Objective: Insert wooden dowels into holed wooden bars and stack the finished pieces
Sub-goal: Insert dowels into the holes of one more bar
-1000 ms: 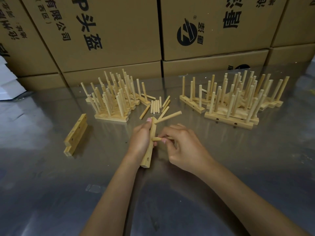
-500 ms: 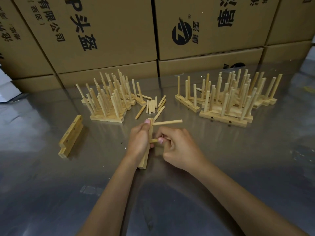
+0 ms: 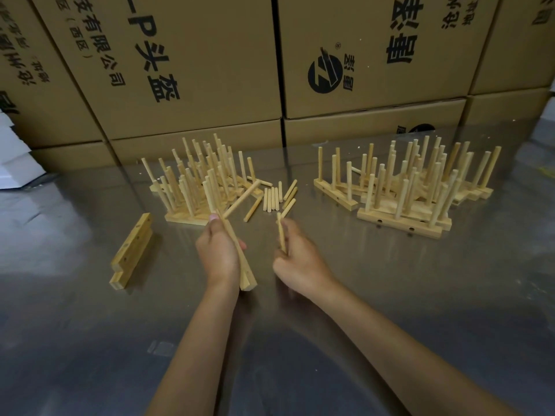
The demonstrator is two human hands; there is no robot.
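Observation:
My left hand (image 3: 219, 253) grips a holed wooden bar (image 3: 244, 270) held on edge over the metal table (image 3: 390, 295). One dowel (image 3: 241, 199) is seated in the bar's far end and slants up to the right. My right hand (image 3: 295, 256) is a short gap to the right of the bar and holds loose dowels (image 3: 281, 234) upright in its fingers. More loose dowels (image 3: 273, 198) lie on the table just beyond both hands.
A pile of finished bars with dowels (image 3: 195, 181) stands at the back left, a larger pile (image 3: 411, 187) at the back right. Two bare holed bars (image 3: 130, 250) lie to the left. Cardboard boxes (image 3: 360, 55) wall the table's far edge.
My two hands have come apart: the right hand drew its dowels back to the right, away from the bar. The left hand tilted the bar, so its seated dowel now points up-right.

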